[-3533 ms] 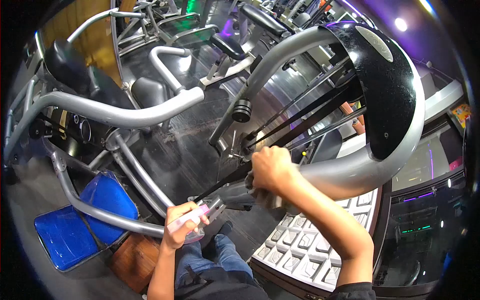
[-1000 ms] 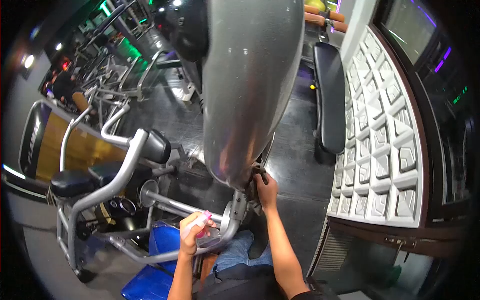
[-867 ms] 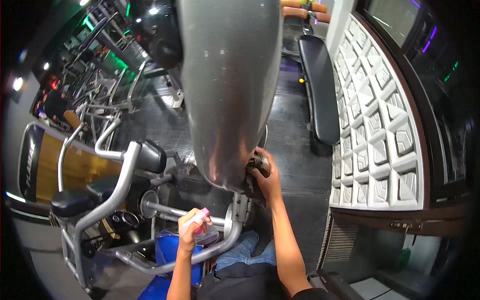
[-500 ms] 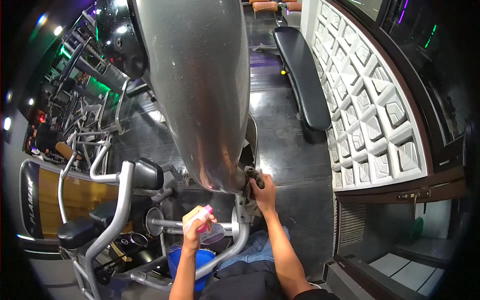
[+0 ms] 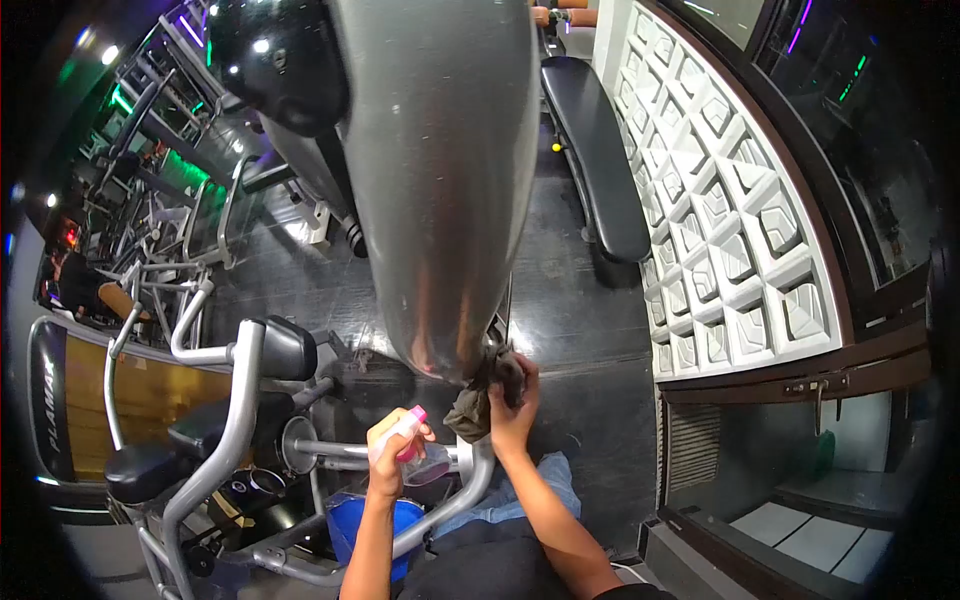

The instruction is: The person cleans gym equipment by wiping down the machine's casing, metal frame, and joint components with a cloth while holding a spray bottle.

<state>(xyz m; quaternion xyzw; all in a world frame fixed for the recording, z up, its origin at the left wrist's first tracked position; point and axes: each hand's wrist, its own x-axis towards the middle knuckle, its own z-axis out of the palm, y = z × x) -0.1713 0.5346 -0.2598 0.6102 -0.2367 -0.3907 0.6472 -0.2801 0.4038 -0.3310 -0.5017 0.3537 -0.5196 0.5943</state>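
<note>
My left hand (image 5: pixel 392 447) is closed around a clear spray bottle (image 5: pixel 428 466) with a pink and white spray head, held left of the machine's lower frame. My right hand (image 5: pixel 515 412) grips a dark, crumpled cloth (image 5: pixel 468 414) against the lower end of a thick silver machine tube (image 5: pixel 440 200). Part of the cloth hangs down in front of the silver upright beneath the tube. The fingertips of my right hand are partly hidden by the cloth.
A blue seat (image 5: pixel 375 522) lies below the curved frame. To the left is another machine with black pads (image 5: pixel 150 470). A long black bench (image 5: pixel 598 160) stands beside the white patterned wall panel (image 5: pixel 740 220). Further machines fill the upper left, where a person (image 5: pixel 78 280) is partly visible.
From a place higher on the machine, my right hand with the cloth has come down to the tube's lower end. The view has swung round. The spray bottle is still in my left hand.
</note>
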